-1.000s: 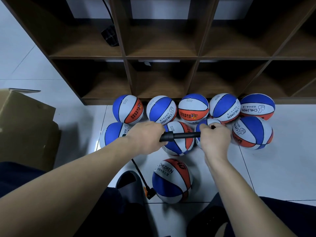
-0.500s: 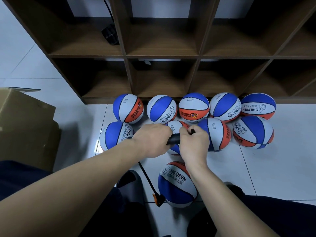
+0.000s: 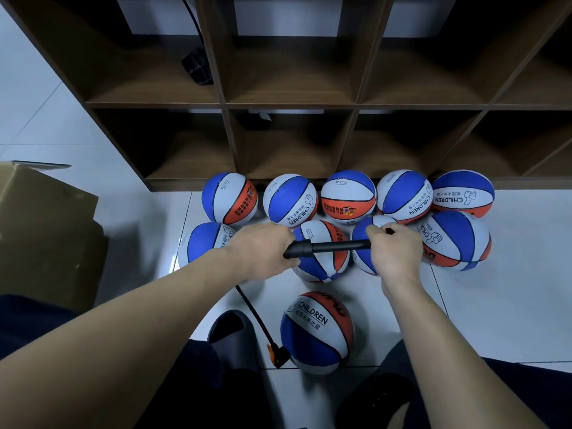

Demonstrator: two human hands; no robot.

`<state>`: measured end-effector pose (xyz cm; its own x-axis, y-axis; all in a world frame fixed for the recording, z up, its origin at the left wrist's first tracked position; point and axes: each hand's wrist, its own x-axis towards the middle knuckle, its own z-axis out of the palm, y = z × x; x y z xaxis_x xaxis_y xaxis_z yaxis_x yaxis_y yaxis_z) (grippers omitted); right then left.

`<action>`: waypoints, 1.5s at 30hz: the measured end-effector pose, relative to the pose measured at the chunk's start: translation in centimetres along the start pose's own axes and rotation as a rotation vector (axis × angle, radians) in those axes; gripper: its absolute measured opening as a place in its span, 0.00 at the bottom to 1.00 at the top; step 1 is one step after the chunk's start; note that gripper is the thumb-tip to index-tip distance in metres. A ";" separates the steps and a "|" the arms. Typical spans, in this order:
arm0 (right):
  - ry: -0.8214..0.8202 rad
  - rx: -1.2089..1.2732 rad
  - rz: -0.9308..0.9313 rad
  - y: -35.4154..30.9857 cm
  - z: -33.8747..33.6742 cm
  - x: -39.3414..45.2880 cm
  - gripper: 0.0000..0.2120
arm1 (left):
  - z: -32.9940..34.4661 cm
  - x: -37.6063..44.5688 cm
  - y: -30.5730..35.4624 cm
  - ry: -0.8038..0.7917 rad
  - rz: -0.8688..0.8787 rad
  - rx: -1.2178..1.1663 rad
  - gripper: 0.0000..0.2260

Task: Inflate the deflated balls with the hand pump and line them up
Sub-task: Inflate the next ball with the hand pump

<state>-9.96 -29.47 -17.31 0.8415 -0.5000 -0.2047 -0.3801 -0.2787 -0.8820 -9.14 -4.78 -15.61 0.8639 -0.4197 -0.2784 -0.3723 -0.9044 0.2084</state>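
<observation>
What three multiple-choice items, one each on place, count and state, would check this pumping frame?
1. Where does the hose tip lie?
A. beside the nearest ball
B. on a shelf
C. on the cardboard box

2. How many balls touch the shelf unit's base?
A. three
B. five
C. seven

3. What are the hands doing?
A. both resting open
B. both gripping the hand pump
C. both lifting a ball

Answers: 1 A, its orange clip sits at that ball's left; 2 B, five line the back row; 3 B, left hand holds the barrel, right hand the handle.
</observation>
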 end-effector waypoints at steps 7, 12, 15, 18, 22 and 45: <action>0.052 0.009 -0.052 -0.5 1.8 -1.6 0.20 | -0.2 0.0 0.5 0.018 -0.011 0.043 0.12; 0.039 -0.023 -0.182 -1.7 3.4 -3.7 0.19 | -0.8 0.3 1.0 0.056 -0.008 0.024 0.13; 0.043 -0.032 -0.240 -2.1 4.2 -4.9 0.19 | -1.1 0.2 1.5 0.064 0.009 0.018 0.12; 0.017 -0.033 -0.228 -1.8 5.0 -5.8 0.19 | -1.1 0.1 2.1 0.048 0.029 0.035 0.11; -0.013 -0.013 -0.167 -1.3 5.5 -6.1 0.19 | -0.7 0.2 2.3 0.021 0.029 0.039 0.12; 0.016 -0.018 -0.013 -0.3 2.0 -1.3 0.20 | -0.2 -0.1 -0.1 -0.001 -0.021 0.003 0.14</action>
<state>-10.14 -27.06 -17.65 0.8405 -0.5088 -0.1861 -0.3756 -0.2997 -0.8770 -9.12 -4.66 -15.41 0.8710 -0.4010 -0.2838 -0.3555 -0.9132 0.1994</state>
